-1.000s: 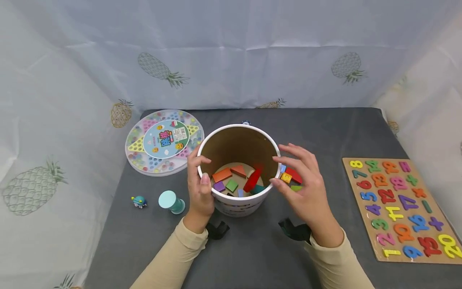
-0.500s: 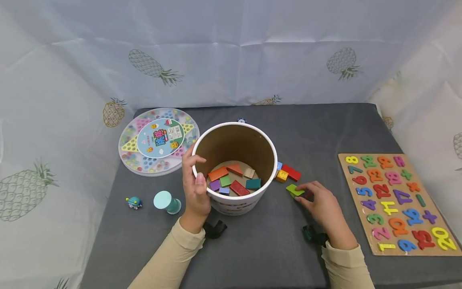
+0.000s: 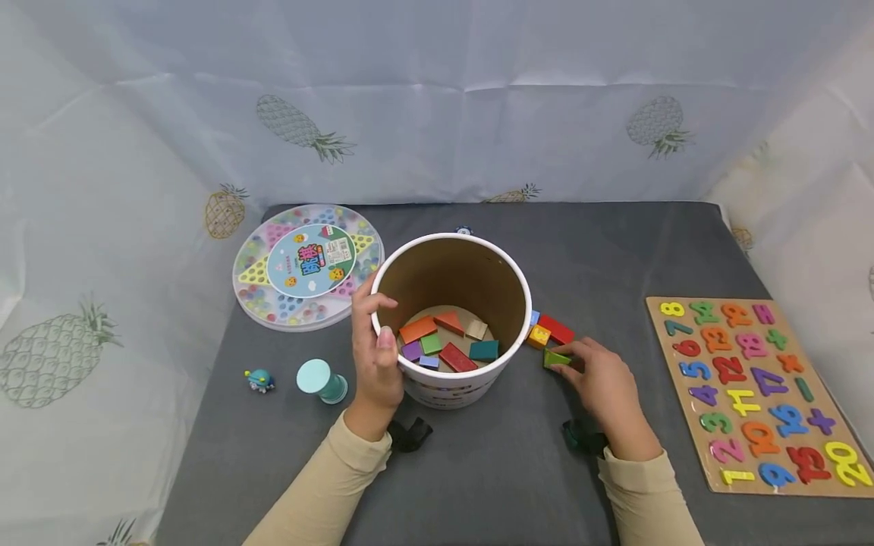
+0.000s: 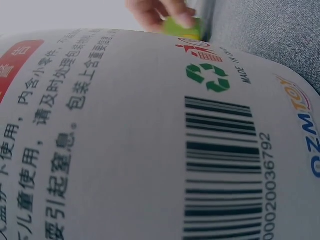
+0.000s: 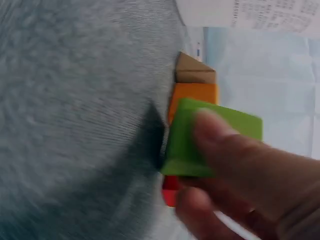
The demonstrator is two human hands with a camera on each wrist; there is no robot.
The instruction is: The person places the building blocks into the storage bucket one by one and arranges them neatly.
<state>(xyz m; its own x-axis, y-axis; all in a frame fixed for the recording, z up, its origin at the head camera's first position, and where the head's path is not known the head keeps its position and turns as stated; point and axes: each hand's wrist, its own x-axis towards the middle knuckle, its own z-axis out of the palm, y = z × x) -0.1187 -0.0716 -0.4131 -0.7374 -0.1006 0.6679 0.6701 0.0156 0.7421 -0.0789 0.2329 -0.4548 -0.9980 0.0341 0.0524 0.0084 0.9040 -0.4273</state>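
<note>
In the head view my left hand (image 3: 377, 364) grips the near left rim of a white bucket (image 3: 444, 390), fingers hooked over the edge. Several coloured blocks lie on its bottom, among them a red block (image 3: 457, 358) and a teal block (image 3: 483, 349). To the right of the bucket, my right hand (image 3: 604, 383) pinches a green block (image 3: 554, 359) between thumb and fingers. The right wrist view has this green block (image 5: 182, 140) large and tilted, close over the cloth. Just behind it are a red block (image 3: 556, 329) and an orange block (image 3: 539, 336).
At the right lies a wooden number board (image 3: 758, 394). A round Chinese checkers set (image 3: 310, 262) is at the back left. A turquoise cylinder-shaped piece (image 3: 321, 381) and a small turquoise toy (image 3: 259, 380) stand left of the bucket. Pineapple-print cloth (image 3: 437, 136) hangs behind.
My right hand has left the bucket's right rim, where a blurred red block was dropping in, and gone to the green block, now tilted in its pinch. The left hand keeps its grip.
</note>
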